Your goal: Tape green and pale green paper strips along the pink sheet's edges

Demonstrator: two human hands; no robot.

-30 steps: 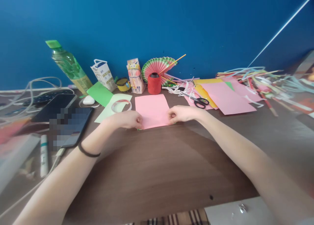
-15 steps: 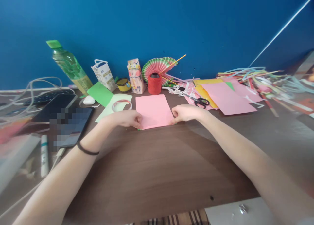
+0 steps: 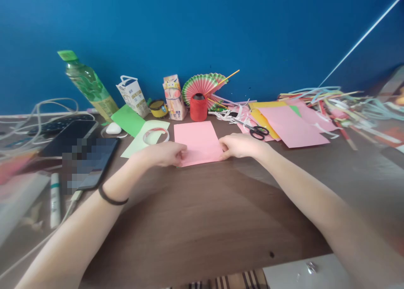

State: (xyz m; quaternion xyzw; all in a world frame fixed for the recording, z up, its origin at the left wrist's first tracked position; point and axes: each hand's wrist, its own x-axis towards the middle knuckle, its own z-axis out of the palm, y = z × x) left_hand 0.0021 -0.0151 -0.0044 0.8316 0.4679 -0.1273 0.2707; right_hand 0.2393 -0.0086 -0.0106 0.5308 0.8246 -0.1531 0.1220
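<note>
A sheet of pink paper point(image 3: 200, 139) lies on the desk in front of me, with a thin green edge showing under its near left corner. My left hand point(image 3: 168, 153) is closed at that corner, its curled fingers over the paper's left side. At the right edge, near the front corner, my right hand point(image 3: 236, 146) has thumb and forefinger pinched on the sheet. Just behind my left hand, a roll of tape point(image 3: 145, 136) rests on pale green paper point(image 3: 131, 150).
Behind the sheet stand a red jar point(image 3: 198, 109), a folded paper fan point(image 3: 198, 87) and a small carton point(image 3: 174, 102). Black-handled scissors point(image 3: 259, 132) lie beside pink sheets point(image 3: 293, 129) on the right. To the left are a phone point(image 3: 101, 158), a marker point(image 3: 55, 200) and a green bottle point(image 3: 90, 83).
My left fingers have slid slightly right and inward over the paper's near left corner. My right hand stays at the right edge, and the sheet is nearly still.
</note>
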